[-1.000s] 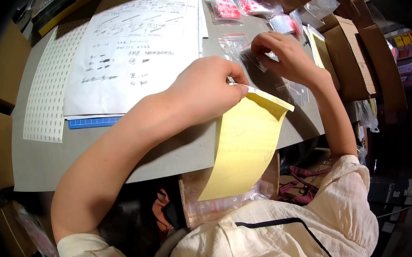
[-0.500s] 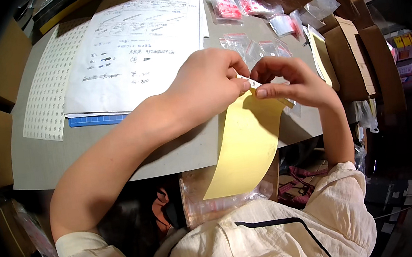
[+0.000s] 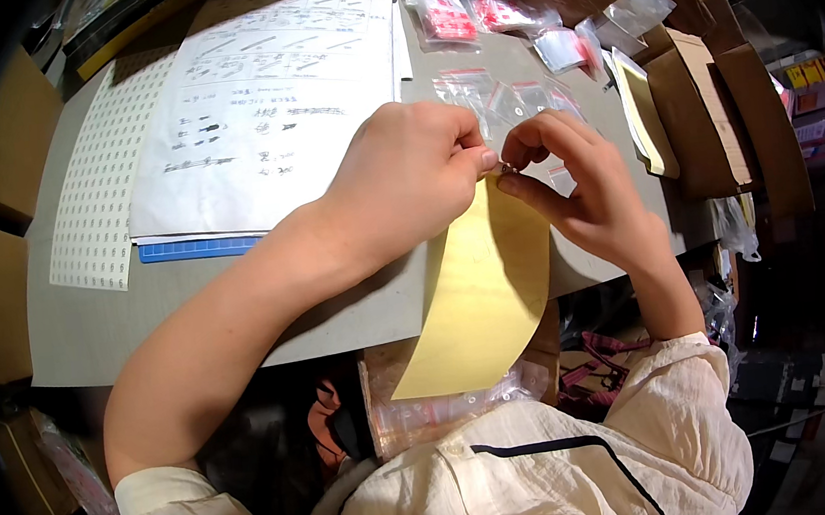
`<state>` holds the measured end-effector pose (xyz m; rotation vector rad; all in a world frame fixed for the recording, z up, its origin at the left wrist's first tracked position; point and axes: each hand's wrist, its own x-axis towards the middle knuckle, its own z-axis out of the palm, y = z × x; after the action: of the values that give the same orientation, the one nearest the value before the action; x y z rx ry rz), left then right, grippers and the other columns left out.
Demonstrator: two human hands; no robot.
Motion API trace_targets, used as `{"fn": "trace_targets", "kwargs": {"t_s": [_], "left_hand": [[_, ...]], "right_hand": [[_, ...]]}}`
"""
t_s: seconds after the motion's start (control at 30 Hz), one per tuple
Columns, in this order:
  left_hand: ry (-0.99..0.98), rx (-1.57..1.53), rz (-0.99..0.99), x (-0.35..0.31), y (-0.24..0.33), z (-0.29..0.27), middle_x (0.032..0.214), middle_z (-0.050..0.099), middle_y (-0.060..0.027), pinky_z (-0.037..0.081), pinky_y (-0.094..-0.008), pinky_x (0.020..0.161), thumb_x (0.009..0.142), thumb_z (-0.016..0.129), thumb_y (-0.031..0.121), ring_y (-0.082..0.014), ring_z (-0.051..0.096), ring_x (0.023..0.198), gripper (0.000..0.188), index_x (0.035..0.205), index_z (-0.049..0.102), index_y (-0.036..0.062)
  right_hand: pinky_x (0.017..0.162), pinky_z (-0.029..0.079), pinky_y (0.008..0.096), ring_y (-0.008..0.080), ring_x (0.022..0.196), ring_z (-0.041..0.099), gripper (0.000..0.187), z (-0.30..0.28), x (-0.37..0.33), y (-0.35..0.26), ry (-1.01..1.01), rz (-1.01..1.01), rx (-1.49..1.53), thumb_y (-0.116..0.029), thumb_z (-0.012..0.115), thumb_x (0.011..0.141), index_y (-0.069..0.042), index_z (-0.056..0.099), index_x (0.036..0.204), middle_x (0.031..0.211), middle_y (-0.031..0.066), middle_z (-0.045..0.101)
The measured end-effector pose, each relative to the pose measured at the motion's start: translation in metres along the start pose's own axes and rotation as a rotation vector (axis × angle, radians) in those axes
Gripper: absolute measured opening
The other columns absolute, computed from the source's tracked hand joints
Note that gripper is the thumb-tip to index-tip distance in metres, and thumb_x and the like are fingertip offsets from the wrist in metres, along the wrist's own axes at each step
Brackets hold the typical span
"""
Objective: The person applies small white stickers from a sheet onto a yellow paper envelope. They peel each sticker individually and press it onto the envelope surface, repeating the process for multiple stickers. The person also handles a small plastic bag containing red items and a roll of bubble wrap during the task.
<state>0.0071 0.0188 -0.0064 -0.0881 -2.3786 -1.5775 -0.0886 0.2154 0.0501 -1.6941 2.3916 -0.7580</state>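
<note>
My left hand (image 3: 413, 169) pinches the top edge of a yellow-backed sticker sheet (image 3: 477, 301) between thumb and curled fingers. The sheet hangs down over the table's front edge, its yellow back toward me. My right hand (image 3: 594, 188) meets the left at that edge, with its thumb and forefinger pinched together. Whatever sits between those fingertips is too small to make out. Just beyond both hands lie several small clear zip bags (image 3: 517, 101) with red seal lines, each marked by a little label.
Written papers (image 3: 252, 164) cover a blue board (image 3: 195, 249) at the left, beside a white sheet of small printed stickers (image 3: 94, 190). Bags with red contents (image 3: 448, 17) lie at the back. Cardboard boxes (image 3: 709, 116) flank the right; a box of clear bags (image 3: 419, 418) sits below the table edge.
My right hand has let go of the sheet's right part and turned, bringing its fingertips together next to the left's. The sheet has swung slightly left and its folded top strip no longer shows.
</note>
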Motion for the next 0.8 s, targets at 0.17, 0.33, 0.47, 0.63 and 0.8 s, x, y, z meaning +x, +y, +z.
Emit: {"fn": "trace_targets", "kwargs": {"t_s": [0.17,0.33,0.47,0.63,0.8], "left_hand": [[-0.07,-0.079,-0.12,0.001,-0.003,0.0,0.06,0.065,-0.0057,0.048,-0.0279,0.049,0.096,0.068,0.015,-0.011,0.062,0.052,0.021,0.088,0.07,-0.0041],[-0.18,-0.134,-0.305,0.006,0.002,-0.006,0.061,0.064,-0.0045,0.049,-0.0267,0.048,0.097,0.067,0.016,-0.0099,0.061,0.051,0.022,0.088,0.07,-0.0037],[-0.206,-0.13,-0.347,0.006,0.001,-0.008,0.065,0.065,-0.0049,0.048,-0.0258,0.049,0.098,0.066,0.017,-0.0098,0.06,0.051,0.022,0.091,0.07,-0.0036],[-0.2,-0.123,-0.31,0.007,0.0,-0.006,0.068,0.066,-0.0046,0.049,-0.0267,0.05,0.098,0.063,0.015,-0.0102,0.06,0.052,0.02,0.094,0.069,-0.0035],[-0.19,-0.064,-0.249,0.006,0.001,-0.004,0.067,0.064,-0.0058,0.05,-0.0309,0.055,0.098,0.059,0.013,-0.0135,0.062,0.055,0.02,0.097,0.069,-0.0037]], "right_hand": [[0.077,0.051,0.0406,0.0315,0.087,0.059,0.027,0.009,-0.002,-0.004,0.078,-0.213,-0.342,0.003,0.073,0.075,-0.003,0.063,0.1,0.091,0.0107,0.06],[0.075,0.05,0.0403,0.0305,0.086,0.059,0.029,0.008,-0.001,-0.004,0.088,-0.369,-0.299,0.007,0.072,0.071,-0.002,0.065,0.098,0.091,0.0106,0.059],[0.08,0.049,0.0339,0.0199,0.087,0.062,0.015,-0.009,0.018,0.013,0.066,-0.032,0.19,0.0,0.073,0.087,0.0,0.063,0.098,0.09,0.0064,0.064],[0.085,0.048,0.0262,0.0093,0.09,0.061,0.013,-0.016,0.058,0.09,-0.139,0.437,0.702,-0.018,0.069,0.098,-0.006,0.063,0.098,0.094,-0.0012,0.062],[0.083,0.048,0.026,0.008,0.088,0.061,0.013,-0.024,0.064,0.13,-0.048,0.439,0.529,-0.019,0.065,0.1,-0.006,0.065,0.1,0.093,-0.0015,0.064]]}}
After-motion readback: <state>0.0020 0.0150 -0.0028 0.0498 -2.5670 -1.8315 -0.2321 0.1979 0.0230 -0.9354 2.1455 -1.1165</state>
